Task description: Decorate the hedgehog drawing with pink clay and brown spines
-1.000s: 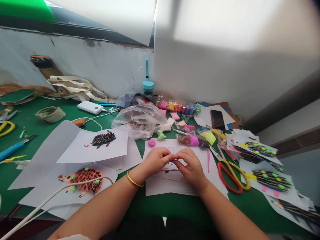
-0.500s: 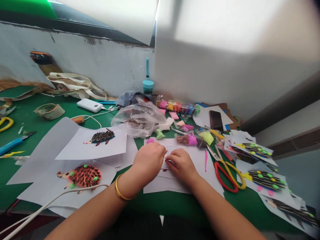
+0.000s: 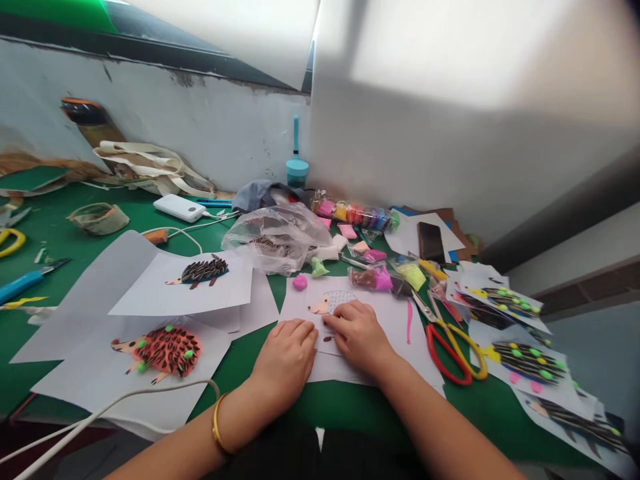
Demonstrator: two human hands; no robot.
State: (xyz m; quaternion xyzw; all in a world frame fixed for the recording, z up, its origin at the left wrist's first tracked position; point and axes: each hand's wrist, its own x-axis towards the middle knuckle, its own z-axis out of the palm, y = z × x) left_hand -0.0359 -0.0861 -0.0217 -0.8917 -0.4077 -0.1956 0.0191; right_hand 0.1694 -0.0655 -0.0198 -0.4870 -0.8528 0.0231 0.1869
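Observation:
A hedgehog drawing with a peach face and a pale, dotted body lies on white paper in front of me. My right hand rests over its lower body, fingertips down on the paper and partly bent; anything beneath them is hidden. Just below those fingertips sits a small dark brown piece. My left hand lies flat across the paper's left edge with its fingers side by side, holding nothing visible. A pink clay lump is beyond it. Right of my right hand lies a thin pink strip.
Scissors with red and yellow handles lie to the right. Finished hedgehog pictures are spread left, others right. Behind are a plastic bag, clay packets and a power bank. A white cable crosses the left front.
My left hand has moved down and left, away from my right hand, and flattened onto the paper. My right hand has settled onto the drawing. The hedgehog's face is now uncovered.

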